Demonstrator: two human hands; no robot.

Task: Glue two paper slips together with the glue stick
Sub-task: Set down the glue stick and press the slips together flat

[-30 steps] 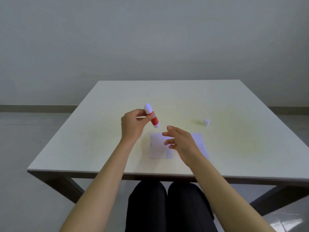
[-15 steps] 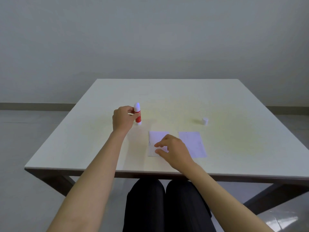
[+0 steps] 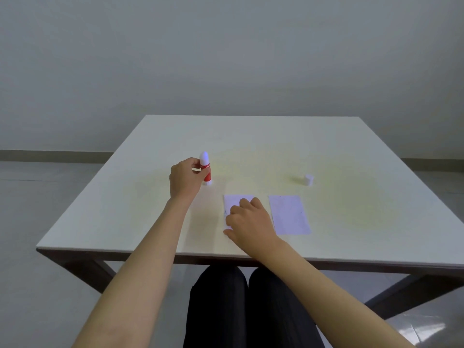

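Observation:
The red glue stick (image 3: 206, 169), its white tip up, stands upright on the table (image 3: 251, 146), and my left hand (image 3: 185, 179) is still wrapped around it. Two white paper slips lie side by side near the front edge. My right hand (image 3: 248, 219) rests flat on the left slip (image 3: 232, 200), fingers spread, hiding most of it. The right slip (image 3: 288, 214) lies bare just to the right of that hand. The glue stick's small white cap (image 3: 309, 180) stands apart, farther back on the right.
The pale table ends close to my body, with my dark-clad knees (image 3: 248, 307) under its front edge. A grey wall and floor lie beyond the table. Dark table legs (image 3: 85, 267) angle out at both front corners.
My left hand carried the glue stick leftward and set it upright on the table. My right hand dropped onto the left slip and pressed flat.

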